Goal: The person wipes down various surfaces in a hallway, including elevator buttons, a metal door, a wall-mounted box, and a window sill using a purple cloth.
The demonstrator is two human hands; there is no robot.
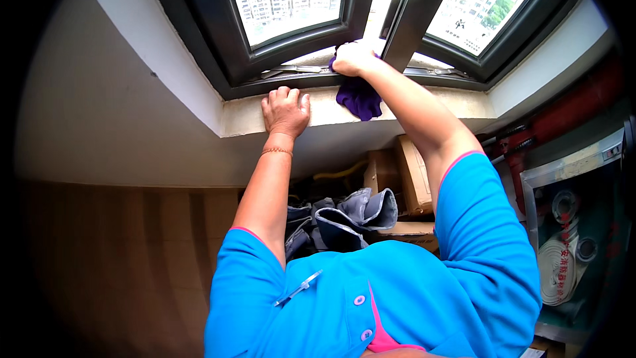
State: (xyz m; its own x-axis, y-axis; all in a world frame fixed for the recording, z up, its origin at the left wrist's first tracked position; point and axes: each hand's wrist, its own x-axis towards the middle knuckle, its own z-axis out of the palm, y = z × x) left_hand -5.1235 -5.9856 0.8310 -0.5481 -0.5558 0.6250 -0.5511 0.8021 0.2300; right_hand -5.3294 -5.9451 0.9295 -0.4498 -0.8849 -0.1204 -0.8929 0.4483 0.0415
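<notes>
My left hand [286,111] rests on the pale window sill [323,113], its fingers bent over the lower edge of the dark window frame [303,81]. Nothing shows in it. To its right, my right hand [354,58] grips a purple cloth [358,99] at the bottom of the frame, beside the central post [408,20]. Part of the cloth hangs down over the sill; the rest is bunched under my fingers, which are partly hidden. The left window sash [298,42] and the right window sash [502,59] both stand ajar.
Metal window stays [298,69] lie along the frame. Below the sill are cardboard boxes [415,179] and grey folded fabric items [348,214]. At right, a red pipe [571,104] runs above a glass-fronted fire hose cabinet [529,209] with a coiled hose [554,271].
</notes>
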